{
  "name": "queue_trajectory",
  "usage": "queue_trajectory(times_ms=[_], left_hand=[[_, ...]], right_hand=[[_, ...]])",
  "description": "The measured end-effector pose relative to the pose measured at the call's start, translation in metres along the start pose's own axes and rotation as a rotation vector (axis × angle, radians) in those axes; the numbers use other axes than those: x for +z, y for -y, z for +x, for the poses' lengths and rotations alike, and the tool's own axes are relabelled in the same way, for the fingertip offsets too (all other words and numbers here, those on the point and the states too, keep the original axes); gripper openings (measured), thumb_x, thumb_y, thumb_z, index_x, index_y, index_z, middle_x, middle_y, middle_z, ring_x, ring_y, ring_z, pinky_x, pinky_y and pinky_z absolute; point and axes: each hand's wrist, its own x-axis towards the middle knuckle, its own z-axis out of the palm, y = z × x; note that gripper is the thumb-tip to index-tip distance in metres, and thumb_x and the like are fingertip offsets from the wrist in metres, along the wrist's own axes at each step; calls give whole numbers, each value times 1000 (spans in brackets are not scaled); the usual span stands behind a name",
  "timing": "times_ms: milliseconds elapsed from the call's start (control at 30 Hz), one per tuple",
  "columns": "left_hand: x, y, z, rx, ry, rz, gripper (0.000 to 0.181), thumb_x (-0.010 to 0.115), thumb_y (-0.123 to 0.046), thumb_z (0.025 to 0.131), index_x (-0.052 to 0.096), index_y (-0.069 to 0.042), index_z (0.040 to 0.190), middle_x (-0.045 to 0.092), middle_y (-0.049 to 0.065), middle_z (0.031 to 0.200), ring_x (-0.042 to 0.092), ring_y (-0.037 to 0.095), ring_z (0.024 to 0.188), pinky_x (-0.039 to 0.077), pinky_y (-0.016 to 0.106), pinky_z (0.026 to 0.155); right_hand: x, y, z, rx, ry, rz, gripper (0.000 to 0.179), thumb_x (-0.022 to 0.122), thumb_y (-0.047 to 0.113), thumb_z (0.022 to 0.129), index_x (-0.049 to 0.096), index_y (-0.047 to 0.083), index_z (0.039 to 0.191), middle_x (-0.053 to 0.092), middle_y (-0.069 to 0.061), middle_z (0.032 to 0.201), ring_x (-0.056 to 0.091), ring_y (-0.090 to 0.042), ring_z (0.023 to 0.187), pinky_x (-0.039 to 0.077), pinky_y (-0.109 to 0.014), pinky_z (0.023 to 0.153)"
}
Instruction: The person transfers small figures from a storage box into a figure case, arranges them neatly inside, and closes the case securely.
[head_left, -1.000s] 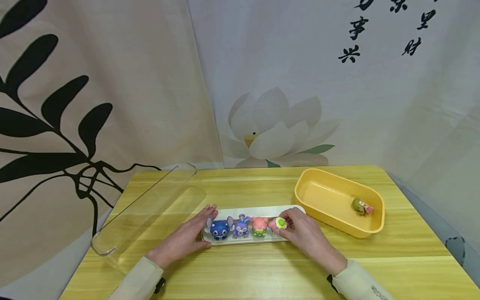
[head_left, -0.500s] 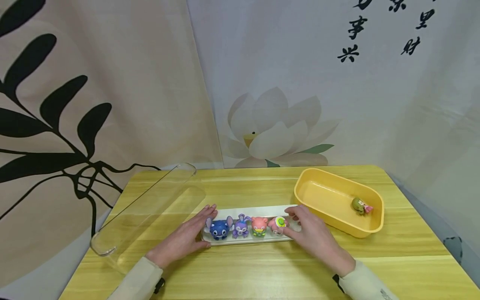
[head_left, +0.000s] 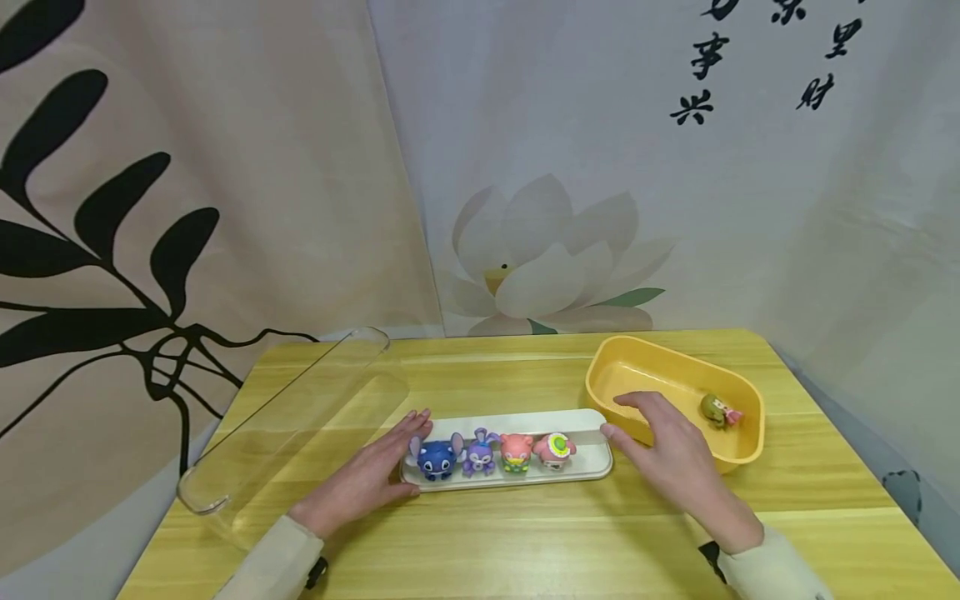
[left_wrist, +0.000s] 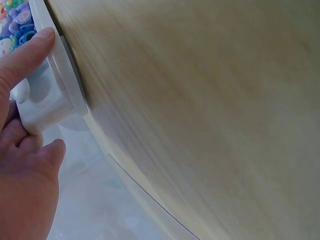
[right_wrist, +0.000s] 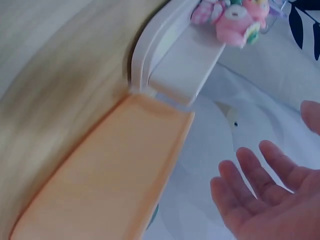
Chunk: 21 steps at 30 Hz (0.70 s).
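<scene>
A long white display tray lies on the table with several small figurines in a row. From left these are a blue big-eared one, a purple rabbit-eared one, a pink one and a pink one with a green-and-yellow round top. My left hand grips the tray's left end, thumb on the near edge and fingers at the far side. Past the tray's right end, my right hand hovers with spread fingers beside the yellow bin, holding nothing.
One green-and-pink figurine lies in the bin. A clear plastic cover rests slantwise at the table's left. Behind the wooden table hangs a printed curtain.
My right hand has let go of the rightmost pink figurine, leaving it on the tray, and has moved right toward the bin. The left hand has stayed on the tray's end.
</scene>
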Motion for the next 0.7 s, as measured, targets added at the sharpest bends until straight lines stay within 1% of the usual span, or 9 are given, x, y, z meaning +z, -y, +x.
queue_trajectory(times_ms=[167,300,400,567,700], left_hand=[[0,1,0,-2,4,4,95,87,-22,84,34,-4,161,25,13,169,26,33,154,33,54,119],[0,0,0,-6,8,4,95,87,-22,84,33,-5,161,25,12,170,26,33,155,34,55,119],[-1,0,0,-11,12,1,95,87,-22,85,33,-6,162,23,10,171,26,33,155,35,55,118],[0,0,0,-14,13,0,95,87,-22,85,33,-6,162,24,10,170,26,33,155,35,55,118],[0,0,0,-10,9,-1,95,87,-21,84,33,-6,161,25,12,170,25,33,155,34,55,118]], right_hand=[[-14,-11,2,0,-31,-20,48,74,36,97,64,7,134,64,-16,137,57,-41,128,49,-64,99],[-26,-23,4,33,-12,-38,56,70,40,99,59,5,142,55,-20,149,48,-47,135,40,-75,99],[-32,-33,5,51,15,-60,63,68,43,100,54,4,147,49,-23,154,43,-52,138,37,-79,99],[-37,-49,6,63,70,-104,74,66,49,100,45,1,153,39,-29,159,32,-56,144,32,-76,108],[-39,-60,6,63,101,-153,81,64,52,100,40,-1,156,33,-32,161,27,-60,144,28,-77,110]])
